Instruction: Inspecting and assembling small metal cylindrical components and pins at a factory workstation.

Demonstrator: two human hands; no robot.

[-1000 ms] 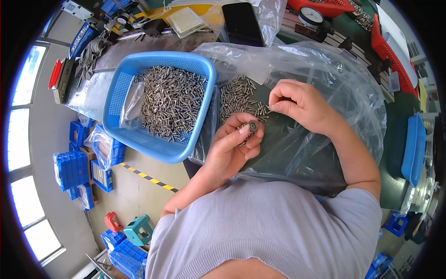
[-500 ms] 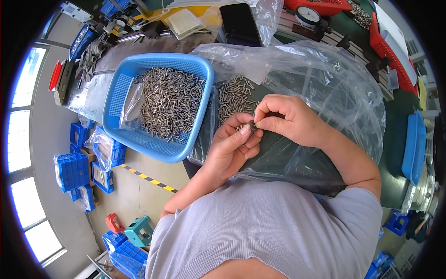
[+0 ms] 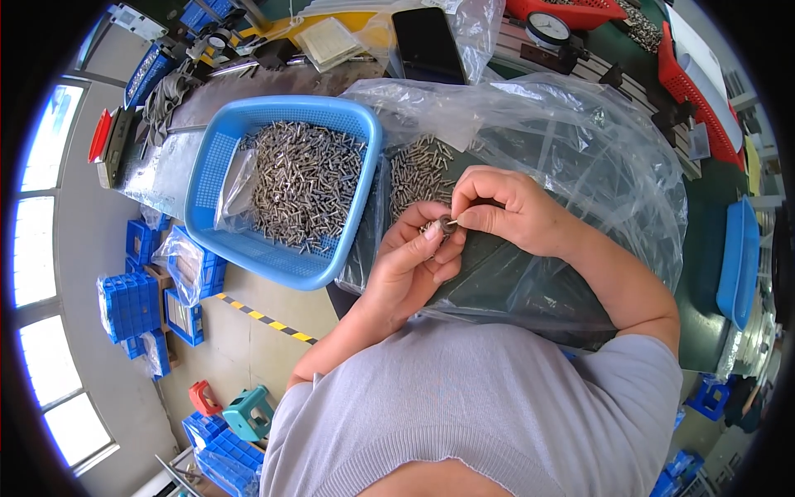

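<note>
Between the thumb and fingers of my left hand (image 3: 411, 253) is a small dark round metal piece (image 3: 446, 224), perhaps a ring. My right hand (image 3: 507, 207) pinches a thin, light metal pin (image 3: 453, 222), whose end meets the round piece. Just beyond my left fingers lies a loose heap of small metal pins (image 3: 421, 170) on clear plastic sheeting (image 3: 571, 124). To the left stands a light blue plastic basket (image 3: 370, 166) holding a great many similar metal pins (image 3: 306, 182) and a clear plastic bag (image 3: 238, 190).
A black phone (image 3: 428, 45) lies at the back beside a pad of paper (image 3: 329, 43). A dial gauge (image 3: 548, 29) is behind the sheeting. Red trays (image 3: 704, 103) and a blue tray (image 3: 739, 263) are on the right. Blue crates (image 3: 130, 305) stand on the floor at left.
My right fingertips have drawn back very slightly, so the thin pin shows between them and the round piece. The left hand has barely moved.
</note>
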